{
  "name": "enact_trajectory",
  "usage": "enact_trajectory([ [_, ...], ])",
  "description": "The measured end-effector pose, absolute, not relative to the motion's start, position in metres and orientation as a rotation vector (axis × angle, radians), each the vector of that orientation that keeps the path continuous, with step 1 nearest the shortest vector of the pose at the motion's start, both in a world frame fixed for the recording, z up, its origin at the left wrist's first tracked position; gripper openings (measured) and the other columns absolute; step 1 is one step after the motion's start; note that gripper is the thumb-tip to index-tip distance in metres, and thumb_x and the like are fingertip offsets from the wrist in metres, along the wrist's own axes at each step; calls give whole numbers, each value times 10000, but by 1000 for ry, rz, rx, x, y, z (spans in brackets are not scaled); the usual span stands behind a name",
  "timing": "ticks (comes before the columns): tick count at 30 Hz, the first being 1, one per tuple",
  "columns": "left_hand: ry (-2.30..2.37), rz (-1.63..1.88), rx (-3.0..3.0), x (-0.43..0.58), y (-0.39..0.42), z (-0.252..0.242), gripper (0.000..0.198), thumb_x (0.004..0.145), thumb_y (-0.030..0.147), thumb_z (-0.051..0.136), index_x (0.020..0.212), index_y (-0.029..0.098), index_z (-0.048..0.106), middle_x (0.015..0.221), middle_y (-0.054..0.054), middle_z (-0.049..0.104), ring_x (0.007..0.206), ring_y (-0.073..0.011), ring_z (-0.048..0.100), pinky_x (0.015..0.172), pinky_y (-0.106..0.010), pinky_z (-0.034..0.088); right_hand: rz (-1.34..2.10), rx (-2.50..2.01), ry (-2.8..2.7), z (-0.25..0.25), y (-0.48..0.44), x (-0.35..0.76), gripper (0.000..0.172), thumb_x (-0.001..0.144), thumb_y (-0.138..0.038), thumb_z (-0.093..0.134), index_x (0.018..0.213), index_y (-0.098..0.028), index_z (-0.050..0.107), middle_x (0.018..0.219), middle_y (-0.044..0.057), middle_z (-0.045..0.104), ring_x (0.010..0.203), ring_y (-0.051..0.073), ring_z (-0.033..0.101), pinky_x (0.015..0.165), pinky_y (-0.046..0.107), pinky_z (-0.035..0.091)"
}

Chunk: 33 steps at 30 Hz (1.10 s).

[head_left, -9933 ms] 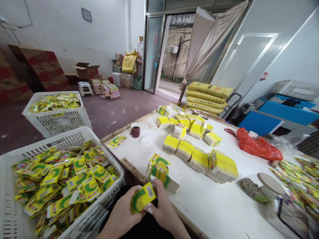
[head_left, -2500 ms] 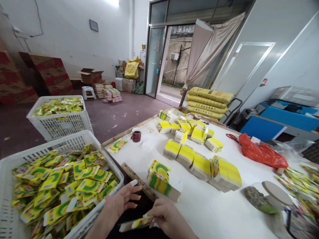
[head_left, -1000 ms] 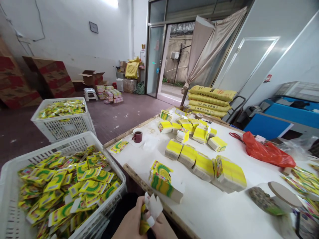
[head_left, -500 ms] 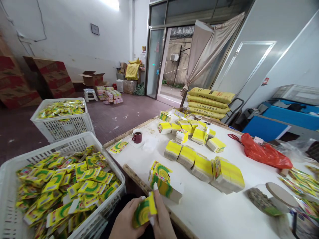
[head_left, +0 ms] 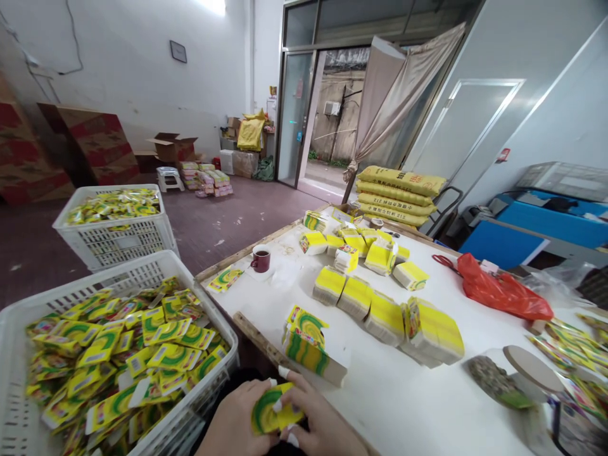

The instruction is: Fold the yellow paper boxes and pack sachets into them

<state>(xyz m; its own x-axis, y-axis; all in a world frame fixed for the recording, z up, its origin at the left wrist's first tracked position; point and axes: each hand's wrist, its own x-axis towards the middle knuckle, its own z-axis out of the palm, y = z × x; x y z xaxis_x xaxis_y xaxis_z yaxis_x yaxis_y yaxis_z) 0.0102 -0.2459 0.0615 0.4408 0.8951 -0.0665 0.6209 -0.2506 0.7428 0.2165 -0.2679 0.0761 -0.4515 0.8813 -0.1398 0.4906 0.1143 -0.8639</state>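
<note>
Between my two hands, low in the view at the table's near edge, is a small yellow and green printed packet (head_left: 266, 408). My left hand (head_left: 237, 415) is closed around its left side. My right hand (head_left: 316, 411) grips its right side, with fingers across the front; white coverings show on some fingertips. Just beyond my hands, a stack of flat yellow and green printed cartons (head_left: 308, 348) lies on the white table (head_left: 394, 392). To my left, a white plastic crate (head_left: 209, 373) is filled with similar packets (head_left: 166, 358).
Yellow carton bundles (head_left: 384, 316) stand in a row across the table. A dark red cup (head_left: 261, 259) is near its left edge. A red plastic bag (head_left: 503, 294) and a clear jar (head_left: 503, 380) lie to the right. Another filled crate (head_left: 118, 244) stands behind the first.
My right hand has shifted, its fingers now folded over the packet's front, and the packet sits flatter. The view has turned very slightly; the table goods have stayed put.
</note>
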Motion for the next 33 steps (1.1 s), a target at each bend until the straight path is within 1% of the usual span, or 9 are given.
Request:
enact_trajectory([
  [2, 1294, 513, 2004, 10, -242, 65, 486, 640, 258, 743, 1119, 200, 691, 1108, -96, 727, 1041, -300, 665, 955, -429, 523, 1188, -1405, -1915, 49, -272, 206, 466, 712, -90, 600, 1168, -188, 602, 1588, 185, 329, 1446, 296, 380, 1142, 452, 356],
  [5, 1287, 504, 2023, 9, -241, 66, 527, 602, 216, 746, 1125, 199, 688, 1130, -97, 724, 1061, -304, 661, 977, -434, 521, 1098, -1256, -1773, 19, -278, 196, 504, 742, -193, 616, 1235, -169, 518, 1590, 215, 293, 1453, 323, 355, 1148, 461, 350],
  [9, 1282, 544, 1997, 14, -247, 63, 542, 671, 277, 719, 1199, 183, 642, 1175, -115, 707, 1069, -282, 668, 970, -410, 539, 1272, -1159, -1538, 24, -281, 197, 490, 915, -322, 501, 1387, -238, 400, 1550, 135, 387, 1418, 242, 408, 1160, 400, 349],
  [12, 1345, 561, 1976, 20, -252, 59, 505, 705, 295, 699, 1193, 181, 638, 1173, -124, 706, 1077, -281, 669, 972, -412, 539, 1208, -1207, -1464, 34, -281, 197, 497, 918, -329, 521, 1395, -263, 397, 1481, 110, 465, 1358, 235, 466, 1142, 386, 368],
  [16, 1327, 559, 1952, 25, -259, 53, 571, 670, 295, 733, 1220, 182, 631, 1212, -126, 695, 1115, -288, 662, 998, -400, 528, 1115, -1228, -1317, 32, -275, 187, 356, 880, -419, 559, 1180, -232, 526, 1072, 68, 642, 953, 218, 634, 845, 332, 531],
  [19, 1286, 603, 1951, 27, -264, 49, 574, 667, 291, 743, 1224, 207, 631, 1185, -109, 702, 1091, -281, 671, 975, -379, 538, 937, -1341, -1296, 34, -271, 179, 153, 880, -369, 522, 860, -219, 547, 780, 4, 575, 732, 173, 572, 679, 278, 480],
  [23, 1260, 655, 1921, 25, -267, 53, 538, 666, 293, 743, 1189, 222, 644, 1080, -92, 717, 990, -266, 699, 888, -341, 571, 820, -1326, -1366, 44, -269, 174, 65, 810, -282, 544, 812, -218, 531, 775, -2, 563, 722, 165, 554, 671, 274, 453],
  [30, 1224, 729, 1882, 28, -266, 57, 523, 685, 295, 742, 1189, 200, 638, 1060, -100, 711, 981, -265, 698, 890, -342, 568, 794, -1303, -1322, 52, -266, 165, 82, 802, -269, 562, 778, -227, 495, 739, -14, 543, 693, 157, 544, 644, 266, 452],
  [33, 1194, 783, 1840, 21, -260, 49, 489, 719, 328, 735, 1188, 237, 634, 1081, -77, 718, 988, -257, 699, 880, -335, 570, 863, -1266, -1411, 60, -263, 173, 187, 785, -274, 603, 959, -221, 558, 896, 18, 598, 801, 175, 586, 715, 283, 486],
])
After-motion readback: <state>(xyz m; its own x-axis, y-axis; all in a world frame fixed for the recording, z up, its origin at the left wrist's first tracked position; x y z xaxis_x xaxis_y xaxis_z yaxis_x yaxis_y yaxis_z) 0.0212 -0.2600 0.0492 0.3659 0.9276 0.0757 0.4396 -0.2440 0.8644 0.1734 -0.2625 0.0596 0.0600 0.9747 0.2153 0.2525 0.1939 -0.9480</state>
